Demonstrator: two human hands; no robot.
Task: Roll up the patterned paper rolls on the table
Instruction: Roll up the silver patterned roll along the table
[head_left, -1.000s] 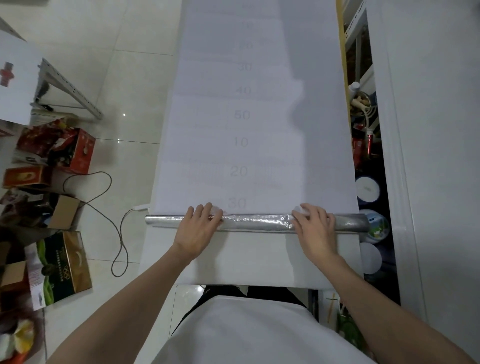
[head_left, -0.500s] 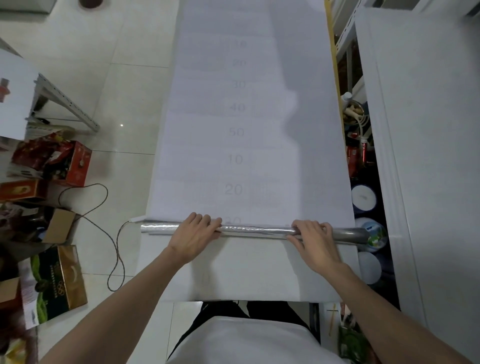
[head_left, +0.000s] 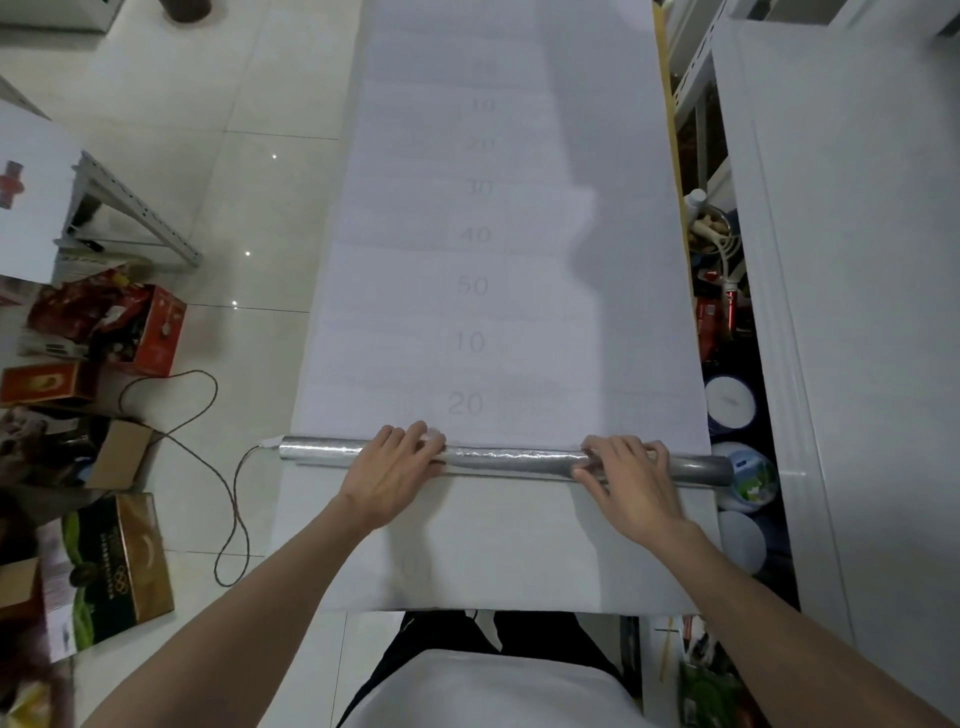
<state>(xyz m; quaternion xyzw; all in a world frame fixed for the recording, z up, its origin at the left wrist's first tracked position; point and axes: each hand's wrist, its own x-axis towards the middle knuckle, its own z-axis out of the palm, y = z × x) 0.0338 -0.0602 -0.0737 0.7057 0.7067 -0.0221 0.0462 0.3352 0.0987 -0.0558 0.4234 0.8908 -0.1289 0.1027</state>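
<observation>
Paper roll (head_left: 514, 460): silver, shiny outer face; lying crosswise on the table (head_left: 493, 551), near the front edge; both ends sticking out past the hands, right end plain grey.
Unrolled sheet (head_left: 395, 291): white backing side up, running from the roll straight away down the table's length; joined to the roll along its far side.
Print on sheet: faint grey numbers in one column down the middle, far to near 10, 20, 30, 40, 50, 10, 20; one more above the top 10, too blurred to read; faint grid lines between them.
Left hand (head_left: 392, 467): palm down on the roll left of centre, fingers fairly straight and laid across it, tips touching the sheet just beyond; pressing, not clasping.
Right hand (head_left: 631, 478): on the roll right of centre, fingers curled over the top, thumb against the near side; gripping the roll.
Table front strip: bare white, between the roll and the person's white shirt (head_left: 493, 691).
Floor, left: brown cable (head_left: 228, 467) looping up to the roll's left end; red box (head_left: 156, 332); green-and-gold box (head_left: 114, 566), lettering too small to read.
Right of table: white tub (head_left: 730, 402) with blue rim, another tub (head_left: 750, 473) with blue-green label just beside the roll's right end, text unreadable; white cabinet (head_left: 857, 260) beyond.
</observation>
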